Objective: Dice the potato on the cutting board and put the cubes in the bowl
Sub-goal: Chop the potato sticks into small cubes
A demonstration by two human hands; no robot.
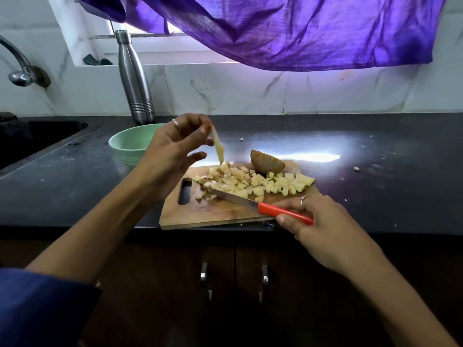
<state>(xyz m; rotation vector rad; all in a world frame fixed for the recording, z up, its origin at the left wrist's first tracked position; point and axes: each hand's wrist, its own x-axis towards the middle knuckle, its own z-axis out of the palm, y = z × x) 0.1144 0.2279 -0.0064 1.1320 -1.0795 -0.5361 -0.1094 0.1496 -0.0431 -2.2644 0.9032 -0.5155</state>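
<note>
Nearest, right hand (318, 221) curled around red knife handle (283, 212), thumb on top, blade (225, 195) lying flat across wooden cutting board (213, 216) toward its handle slot. Board's front edge flush with counter's front lip, even slightly over it. Pile of potato cubes (253, 182) spread across board's far half, uncut potato piece (266, 162) with skin just behind them at far edge. Left hand (172, 151) raised above board's left end, thumb and fingertips pinching a thin potato strip (217, 146) hanging down over cubes, other fingers loosely spread. Open black counter (375, 151) to the right and behind, only crumbs. Green bowl (130, 144) beside board's far-left corner, partly hidden by left hand; inside looks empty. Steel bottle (135, 78) behind against wall; sink (37, 136) far left.
</note>
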